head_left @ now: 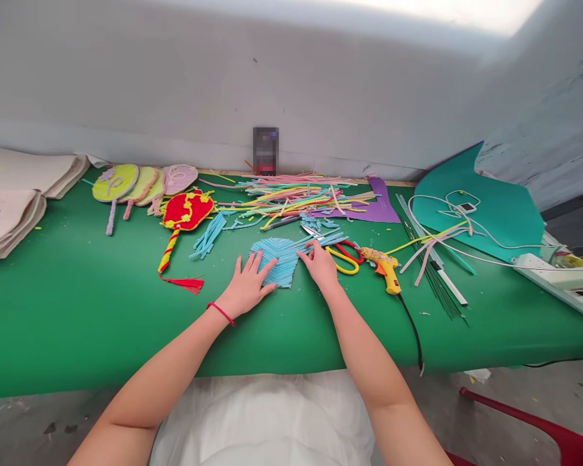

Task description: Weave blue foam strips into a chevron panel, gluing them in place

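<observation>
A blue panel of pipe cleaners (284,273) laid side by side rests on the green table. My left hand (245,286) lies on its left part with the fingers spread. At the panel's right edge, my right hand (322,268) pinches a blue pipe cleaner (305,250) between thumb and fingertips. Just beyond that hand are scissors (346,264) with red and yellow handles, partly covered by blue strips. A yellow hot glue gun (390,278) lies to the right. Cut blue pipe cleaners (210,237) sit beyond my left hand.
Loose coloured pipe cleaners (291,194) are heaped at the back by a phone (265,152). A red fan (187,210) with a tassel and several pastel fans (116,183) lie left. On the right are thin wires (432,285), a white cable and a power strip (558,285).
</observation>
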`<move>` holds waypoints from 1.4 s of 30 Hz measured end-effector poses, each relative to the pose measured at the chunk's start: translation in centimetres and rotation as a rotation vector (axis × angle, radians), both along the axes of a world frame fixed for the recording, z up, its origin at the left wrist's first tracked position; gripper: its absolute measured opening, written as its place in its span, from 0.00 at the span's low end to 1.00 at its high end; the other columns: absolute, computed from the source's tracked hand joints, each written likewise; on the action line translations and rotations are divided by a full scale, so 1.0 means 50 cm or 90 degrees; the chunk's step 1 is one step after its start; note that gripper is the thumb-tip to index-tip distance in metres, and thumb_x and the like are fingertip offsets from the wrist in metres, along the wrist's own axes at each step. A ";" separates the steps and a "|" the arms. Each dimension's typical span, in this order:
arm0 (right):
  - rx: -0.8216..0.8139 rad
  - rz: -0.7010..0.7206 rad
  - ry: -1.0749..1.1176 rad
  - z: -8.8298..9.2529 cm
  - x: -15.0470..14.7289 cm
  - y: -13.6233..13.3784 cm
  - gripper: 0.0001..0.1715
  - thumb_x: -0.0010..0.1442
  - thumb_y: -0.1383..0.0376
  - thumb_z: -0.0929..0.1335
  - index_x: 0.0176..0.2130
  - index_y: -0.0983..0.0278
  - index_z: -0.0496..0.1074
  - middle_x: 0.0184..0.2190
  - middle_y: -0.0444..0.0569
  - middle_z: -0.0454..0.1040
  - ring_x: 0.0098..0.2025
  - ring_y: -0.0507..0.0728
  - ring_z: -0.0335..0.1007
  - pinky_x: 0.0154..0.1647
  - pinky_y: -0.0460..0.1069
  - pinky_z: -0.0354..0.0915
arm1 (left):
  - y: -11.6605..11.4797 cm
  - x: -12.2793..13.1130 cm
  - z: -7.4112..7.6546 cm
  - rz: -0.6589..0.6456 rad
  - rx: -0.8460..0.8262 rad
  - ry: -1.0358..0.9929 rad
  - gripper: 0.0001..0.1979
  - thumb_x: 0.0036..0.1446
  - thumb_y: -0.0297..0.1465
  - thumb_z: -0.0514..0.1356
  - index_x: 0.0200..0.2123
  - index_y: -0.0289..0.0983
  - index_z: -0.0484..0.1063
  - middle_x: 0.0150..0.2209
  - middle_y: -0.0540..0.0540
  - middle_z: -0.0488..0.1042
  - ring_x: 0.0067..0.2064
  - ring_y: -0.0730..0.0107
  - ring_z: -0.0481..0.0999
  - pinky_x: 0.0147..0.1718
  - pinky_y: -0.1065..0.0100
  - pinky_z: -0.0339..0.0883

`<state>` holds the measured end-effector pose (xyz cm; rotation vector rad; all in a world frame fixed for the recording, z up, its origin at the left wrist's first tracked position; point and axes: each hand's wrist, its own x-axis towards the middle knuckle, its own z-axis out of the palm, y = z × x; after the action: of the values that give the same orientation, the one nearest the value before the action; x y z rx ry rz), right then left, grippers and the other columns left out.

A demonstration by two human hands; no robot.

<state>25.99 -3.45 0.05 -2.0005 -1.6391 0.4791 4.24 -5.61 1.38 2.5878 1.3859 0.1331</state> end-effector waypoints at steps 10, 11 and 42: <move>0.031 -0.018 0.149 -0.010 0.011 0.005 0.19 0.58 0.53 0.63 0.46 0.60 0.64 0.28 0.44 0.73 0.31 0.57 0.69 0.34 0.51 0.61 | 0.082 -0.044 -0.029 0.256 0.046 -0.354 0.22 0.60 0.32 0.53 0.56 0.34 0.61 0.53 0.36 0.69 0.55 0.56 0.69 0.53 0.56 0.61; 0.039 -0.017 0.174 -0.012 0.012 0.006 0.20 0.58 0.53 0.63 0.47 0.60 0.64 0.29 0.45 0.73 0.31 0.57 0.70 0.35 0.51 0.63 | 0.089 -0.048 -0.034 0.253 0.032 -0.366 0.23 0.59 0.32 0.55 0.57 0.34 0.60 0.52 0.36 0.71 0.54 0.56 0.69 0.53 0.55 0.61; 0.089 0.062 0.744 0.013 -0.023 0.004 0.65 0.47 0.54 0.74 0.66 0.50 0.29 0.40 0.45 0.74 0.36 0.51 0.72 0.42 0.50 0.71 | 0.083 -0.026 -0.009 0.239 -0.500 -0.981 0.45 0.42 0.33 0.70 0.63 0.37 0.54 0.40 0.43 0.79 0.42 0.63 0.77 0.44 0.63 0.69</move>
<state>24.84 -3.27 0.69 -1.0965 -0.9502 1.2224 2.95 -1.47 0.91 0.9292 0.8734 1.0667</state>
